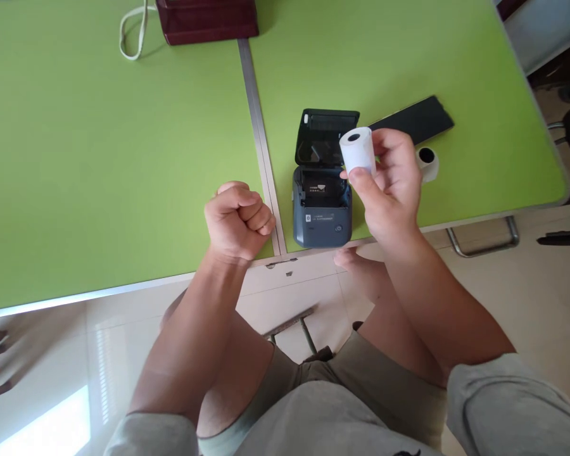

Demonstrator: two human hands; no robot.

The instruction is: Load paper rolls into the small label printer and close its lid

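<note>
My right hand [393, 183] pinches a small white paper roll [357, 152] between thumb and fingers, its dark core hole facing up. The roll is just right of a dark label printer [323, 225] and in front of part of its raised lid [319, 142]. The printer stands near the table's front edge, and its paper compartment [320, 189] lies exposed. My left hand [240, 218] is closed in a fist at the table edge, left of the printer. Whatever the fist may hold is hidden. Behind my right hand sits another white roll [429, 166], partly covered.
The green table [123, 158] has a metal seam strip [261, 139] left of the printer. A flat black object [415, 120] lies behind my right hand. At the back stands a dark red box-like object [209, 22], with a pale cord [142, 28] beside it.
</note>
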